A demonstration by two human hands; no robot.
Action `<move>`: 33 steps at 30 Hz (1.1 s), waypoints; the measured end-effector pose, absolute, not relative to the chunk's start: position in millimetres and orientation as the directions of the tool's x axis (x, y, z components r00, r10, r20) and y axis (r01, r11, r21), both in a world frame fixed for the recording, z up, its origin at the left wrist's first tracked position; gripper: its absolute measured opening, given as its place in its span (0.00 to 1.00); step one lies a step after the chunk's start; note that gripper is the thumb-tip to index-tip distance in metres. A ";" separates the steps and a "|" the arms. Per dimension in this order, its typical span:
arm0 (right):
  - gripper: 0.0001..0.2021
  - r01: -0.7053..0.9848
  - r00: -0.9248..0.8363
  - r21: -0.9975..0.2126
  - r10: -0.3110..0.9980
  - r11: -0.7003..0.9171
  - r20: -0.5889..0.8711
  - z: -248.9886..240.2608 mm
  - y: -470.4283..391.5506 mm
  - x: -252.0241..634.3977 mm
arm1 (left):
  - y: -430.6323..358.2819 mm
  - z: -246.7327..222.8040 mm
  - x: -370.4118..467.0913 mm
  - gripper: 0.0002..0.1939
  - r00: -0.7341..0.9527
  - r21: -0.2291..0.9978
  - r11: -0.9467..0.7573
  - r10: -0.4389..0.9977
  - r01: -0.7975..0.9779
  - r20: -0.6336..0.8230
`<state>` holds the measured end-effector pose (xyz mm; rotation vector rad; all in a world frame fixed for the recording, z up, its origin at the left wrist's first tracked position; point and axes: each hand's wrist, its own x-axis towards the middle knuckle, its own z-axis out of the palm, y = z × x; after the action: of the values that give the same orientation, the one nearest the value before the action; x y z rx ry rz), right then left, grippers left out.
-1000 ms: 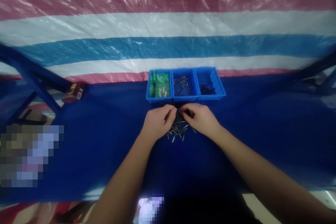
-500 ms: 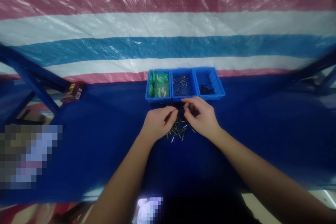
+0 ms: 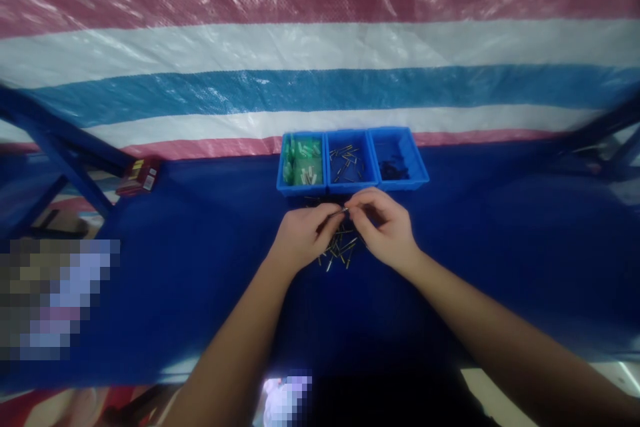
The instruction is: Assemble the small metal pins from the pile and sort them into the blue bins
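My left hand (image 3: 303,232) is closed in a pinch around a thin, dark metal rod (image 3: 341,211), which points right. Against the rod's bright tip, the thumb and forefinger of my right hand (image 3: 389,230) are pinched together; whether they hold a separate small part is hidden. Beneath both hands, a loose pile of thin brass-and-silver pins (image 3: 342,252) lies on the blue surface, partly covered by the fingers.
Three joined blue bins stand behind the hands: the left bin (image 3: 303,191) has white pieces in green plastic, the middle bin (image 3: 353,185) metal pins, the right bin (image 3: 419,159) small dark parts. A red box (image 3: 138,177) sits left by a blue frame (image 3: 75,153).
My hands have come together, closing the gap between their fingertips. The thin rod now shows between them. The bins and the pile have not moved.
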<state>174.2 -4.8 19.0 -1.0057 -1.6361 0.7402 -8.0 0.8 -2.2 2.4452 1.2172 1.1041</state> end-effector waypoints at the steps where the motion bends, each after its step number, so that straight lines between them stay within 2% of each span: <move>1: 0.05 0.243 -0.116 -0.854 0.888 0.460 0.445 18.2 -4.5 174.0 | 1.2 -2.5 -8.6 0.08 0.386 0.466 -0.644 0.751 0.606 0.536; 7: 0.06 0.227 -0.158 -0.818 0.849 0.528 0.504 16.0 -1.9 174.8 | 4.8 -7.8 -12.8 0.09 0.391 0.444 -0.707 0.688 0.551 0.611; 15: 0.06 0.298 -0.134 -0.790 0.843 0.535 0.521 18.0 -1.8 174.6 | 3.4 -3.2 -12.0 0.11 0.328 0.470 -0.660 0.724 0.587 0.607; 22: 0.06 0.315 -0.134 -0.783 0.842 0.537 0.523 16.9 -2.3 174.7 | 3.4 -4.8 -12.1 0.07 0.276 0.452 -0.656 0.705 0.605 0.653; 33: 0.06 0.325 -0.160 -0.760 0.825 0.563 0.543 14.1 -2.2 174.6 | 2.5 -1.6 -12.6 0.08 0.304 0.469 -0.638 0.735 0.610 0.606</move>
<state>174.6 -2.2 14.1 -0.9592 -1.7366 0.5879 -12.6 2.5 -1.6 2.4117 1.2554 1.2476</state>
